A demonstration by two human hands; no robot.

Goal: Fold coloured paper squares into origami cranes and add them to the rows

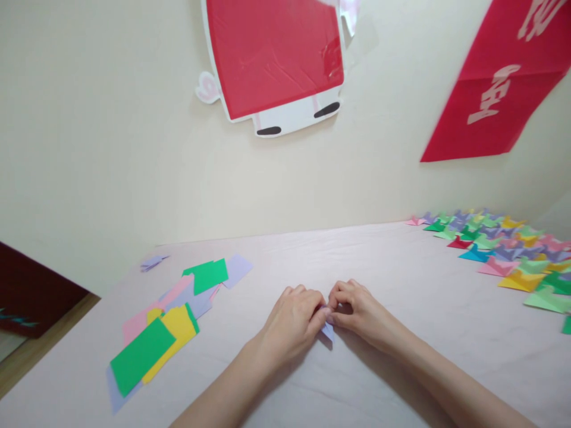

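Observation:
Between my two hands is a small folded piece of lavender paper (328, 333), mostly hidden by the fingers, with one pointed corner showing below. My left hand (294, 315) is closed, pinching the paper between thumb and fingers. From the other side my right hand (357, 306) pinches its upper edge, thumb and index finger curled together. The fingertips of both hands meet at the paper, just over the cloth-covered table (285, 255).
Loose paper sheets in green (143, 356), yellow (181, 336), pink and lavender lie at the left. A small folded lavender piece (154, 262) lies behind them. Rows of folded colourful paper shapes (521, 276) stand at the right. A wall (134, 148) closes the back.

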